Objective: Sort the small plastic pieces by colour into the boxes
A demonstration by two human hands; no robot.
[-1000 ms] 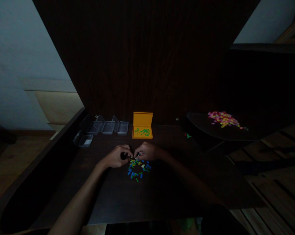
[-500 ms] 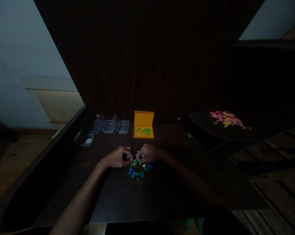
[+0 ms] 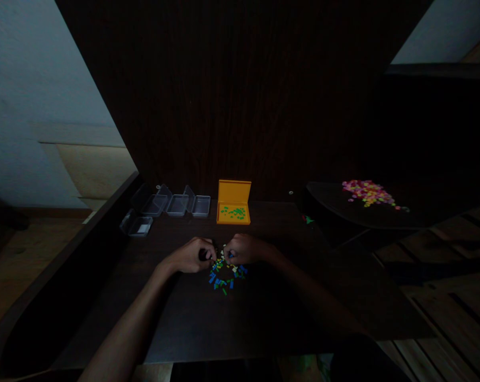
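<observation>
A scatter of small blue, green, white and yellow pieces (image 3: 231, 284) lies in a rough ring on the dark table; they look like tiny toy bricks, though the dim light blurs their exact kind. At the far left side of the ring is my left hand (image 3: 194, 254), thumb and fingertips pinched together among the pieces. Opposite it, my right hand (image 3: 243, 249) curls its fingers down at the far right side, close to a blue piece (image 3: 231, 255). What either pinch holds is too small or hidden to make out.
Behind the hands stands an open orange box (image 3: 234, 204) with green pieces inside. Open clear plastic boxes (image 3: 200, 206) line the back left. A heap of pink, red and yellow bits (image 3: 368, 192) lies on a dark surface at right. A raised side panel (image 3: 65, 265) borders the left.
Both hands stay almost in place over the pieces. The right fingers have shifted slightly, and a blue piece shows more clearly by them.
</observation>
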